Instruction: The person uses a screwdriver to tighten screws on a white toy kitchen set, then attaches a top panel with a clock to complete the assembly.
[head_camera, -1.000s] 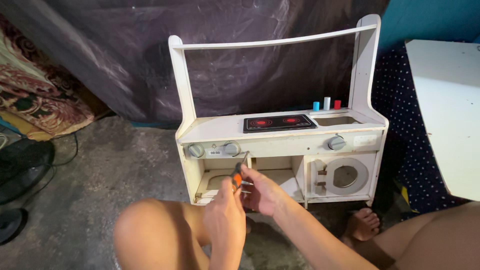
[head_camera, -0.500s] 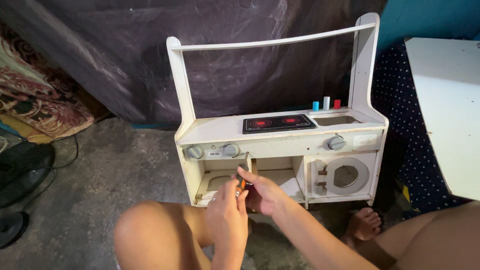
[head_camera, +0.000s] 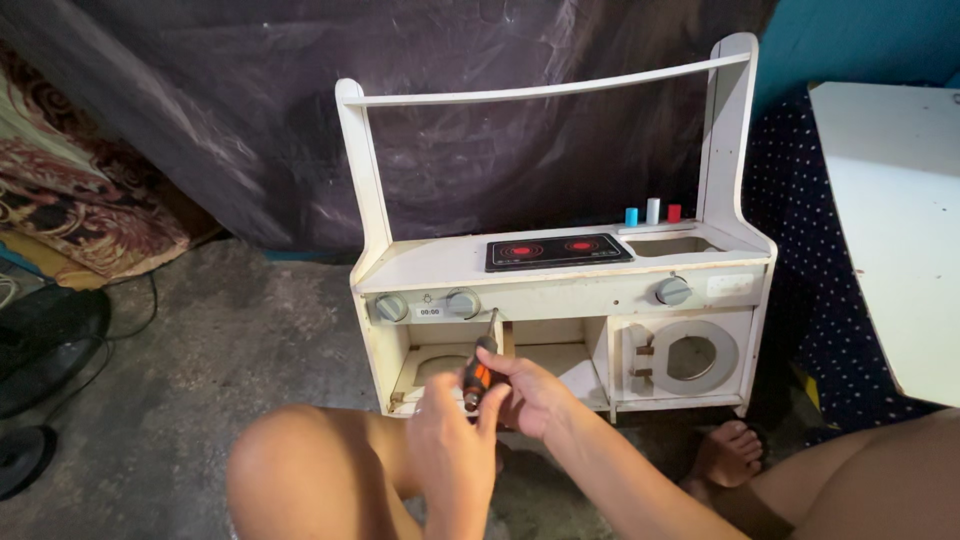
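Observation:
A white wooden toy kitchen stands on the floor in front of me. It has a black hob with two red rings, grey knobs and a round-windowed door. Both my hands hold a screwdriver with an orange and black handle in front of its open lower compartment. My left hand grips from below. My right hand wraps the handle from the right. The metal shaft points up at the panel under the knobs.
My bare knee is at the bottom left and a bare foot rests by the toy's right side. A white board stands at the right. A dark sheet hangs behind, with patterned fabric and a black fan at the left.
My hands stay at the same spot in front of the open compartment. The screwdriver has tilted more upright, its shaft now showing against the front panel.

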